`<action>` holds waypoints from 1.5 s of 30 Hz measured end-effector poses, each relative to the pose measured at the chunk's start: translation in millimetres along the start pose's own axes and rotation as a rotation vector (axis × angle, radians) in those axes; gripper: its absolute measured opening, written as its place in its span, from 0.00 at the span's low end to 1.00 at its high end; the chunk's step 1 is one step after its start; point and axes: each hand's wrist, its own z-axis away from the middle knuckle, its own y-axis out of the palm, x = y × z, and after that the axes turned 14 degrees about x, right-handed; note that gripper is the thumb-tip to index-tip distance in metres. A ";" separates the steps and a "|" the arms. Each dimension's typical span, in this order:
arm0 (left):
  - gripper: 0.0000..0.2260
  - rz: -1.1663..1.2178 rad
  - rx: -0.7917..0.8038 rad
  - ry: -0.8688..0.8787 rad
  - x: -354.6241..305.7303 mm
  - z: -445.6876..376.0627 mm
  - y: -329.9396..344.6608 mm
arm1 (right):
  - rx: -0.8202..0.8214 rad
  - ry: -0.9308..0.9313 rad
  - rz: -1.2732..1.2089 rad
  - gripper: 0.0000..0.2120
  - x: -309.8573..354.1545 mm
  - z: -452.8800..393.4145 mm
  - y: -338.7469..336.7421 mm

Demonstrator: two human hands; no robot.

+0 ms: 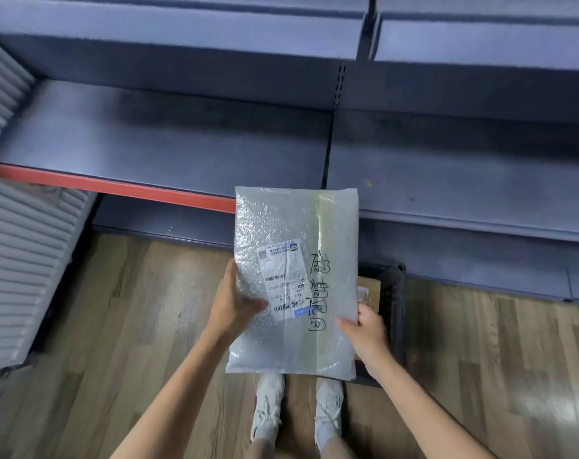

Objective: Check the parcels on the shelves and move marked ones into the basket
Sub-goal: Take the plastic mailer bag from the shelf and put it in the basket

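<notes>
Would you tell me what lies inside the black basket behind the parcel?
Inside the black basket a brown cardboard parcel with a label shows at its right side. The bubble mailer, held by both hands, covers the rest of the basket, so any other contents cannot be seen.

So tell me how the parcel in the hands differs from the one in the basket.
The held parcel is a pale bubble mailer with handwriting; the basket parcel is brown cardboard, mostly hidden. The mailer is gripped by both hands; the cardboard one lies in the basket. Both carry labels.
</notes>
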 end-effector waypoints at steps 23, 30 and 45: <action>0.42 -0.170 0.049 -0.123 165.9 -127.3 3.7 | -0.106 0.124 -0.001 0.14 -145.2 -135.8 84.7; 0.41 -0.157 0.080 -0.193 190.1 -134.6 22.7 | -0.119 0.201 0.025 0.16 -165.0 -150.5 80.0; 0.30 -0.234 0.073 -0.261 222.8 -146.3 49.2 | -0.077 0.210 0.109 0.17 -180.9 -175.6 66.2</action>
